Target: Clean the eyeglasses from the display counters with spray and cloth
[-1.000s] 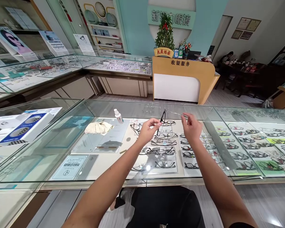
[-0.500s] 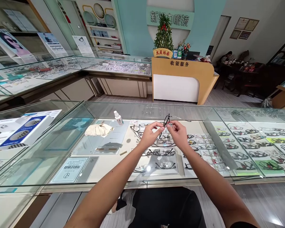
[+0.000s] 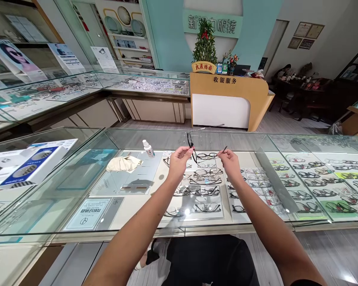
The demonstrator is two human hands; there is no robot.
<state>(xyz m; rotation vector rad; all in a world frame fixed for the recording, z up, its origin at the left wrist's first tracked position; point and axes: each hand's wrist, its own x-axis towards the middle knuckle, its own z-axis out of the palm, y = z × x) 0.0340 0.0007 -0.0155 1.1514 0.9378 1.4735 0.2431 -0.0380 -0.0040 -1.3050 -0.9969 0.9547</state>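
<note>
My left hand [image 3: 178, 159] pinches the black-rimmed glasses [image 3: 203, 154] by the front, which stands up at the fingertips near 11 o'clock. My right hand [image 3: 230, 163] is closed narrowly on the tip of one thin temple, out at 1 o'clock. The frame hangs between both hands just above the glass counter [image 3: 143, 137], its long axis running from 9 to 3 o'clock, each hand at one end, so neither is nearer. Directly below, inside the display case, rows of glasses [image 3: 207, 193] lie on trays. Out at 10 o'clock a small white bottle [image 3: 148, 148] stands upright on the counter, with a cream cloth [image 3: 123, 163] bunched just beside it.
</note>
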